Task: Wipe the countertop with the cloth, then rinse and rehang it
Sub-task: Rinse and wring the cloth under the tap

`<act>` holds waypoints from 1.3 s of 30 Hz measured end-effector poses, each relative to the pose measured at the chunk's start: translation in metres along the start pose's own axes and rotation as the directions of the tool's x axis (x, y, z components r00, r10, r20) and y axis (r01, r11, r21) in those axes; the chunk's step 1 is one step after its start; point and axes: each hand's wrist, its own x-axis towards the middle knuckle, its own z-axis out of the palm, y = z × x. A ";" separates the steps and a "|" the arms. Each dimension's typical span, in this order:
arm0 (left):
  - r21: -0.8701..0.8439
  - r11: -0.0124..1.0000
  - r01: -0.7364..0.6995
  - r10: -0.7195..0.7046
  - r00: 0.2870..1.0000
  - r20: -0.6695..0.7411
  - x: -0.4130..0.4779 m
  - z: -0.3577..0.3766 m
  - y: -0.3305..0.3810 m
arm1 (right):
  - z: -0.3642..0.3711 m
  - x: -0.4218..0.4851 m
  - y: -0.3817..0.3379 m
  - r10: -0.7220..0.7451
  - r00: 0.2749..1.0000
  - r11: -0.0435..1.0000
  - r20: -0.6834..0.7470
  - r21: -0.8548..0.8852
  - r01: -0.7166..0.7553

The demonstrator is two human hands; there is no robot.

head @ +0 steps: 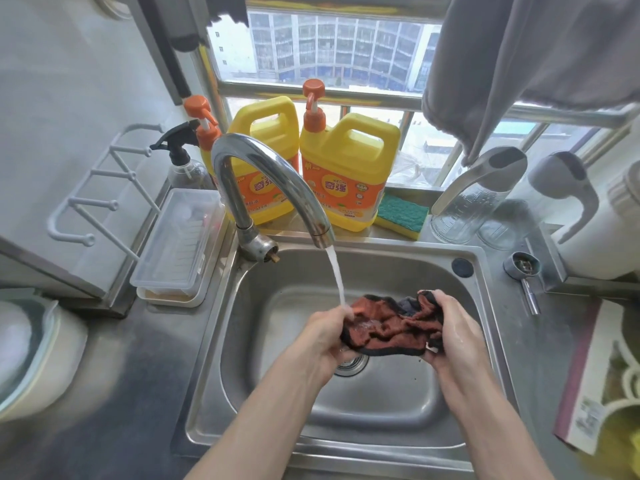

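Observation:
A crumpled orange cloth with dark edging is held over the steel sink. My left hand grips its left end and my right hand grips its right end. Water runs from the curved chrome tap and lands on the cloth's left part, by my left fingers. The drain shows just under the cloth. The steel countertop spreads on both sides of the sink.
Two yellow detergent jugs and a green-yellow sponge stand on the sill behind the tap. A clear plastic box and white wall hooks are at left. Glass jars and a grey hanging towel are at right.

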 end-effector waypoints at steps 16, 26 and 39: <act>0.311 0.886 -0.345 0.269 0.927 0.261 -0.034 -0.023 0.026 | 0.076 0.011 0.046 0.357 0.900 0.898 0.250 0.173 -0.405; 0.726 0.196 -0.659 0.624 0.655 0.427 -0.011 -0.034 0.001 | 0.087 0.003 0.049 0.263 0.902 0.781 0.344 0.473 -0.408; 0.416 0.674 -0.611 0.702 0.704 -0.104 0.019 0.003 -0.022 | 0.091 -0.009 0.067 0.022 0.967 0.949 0.252 0.300 -0.100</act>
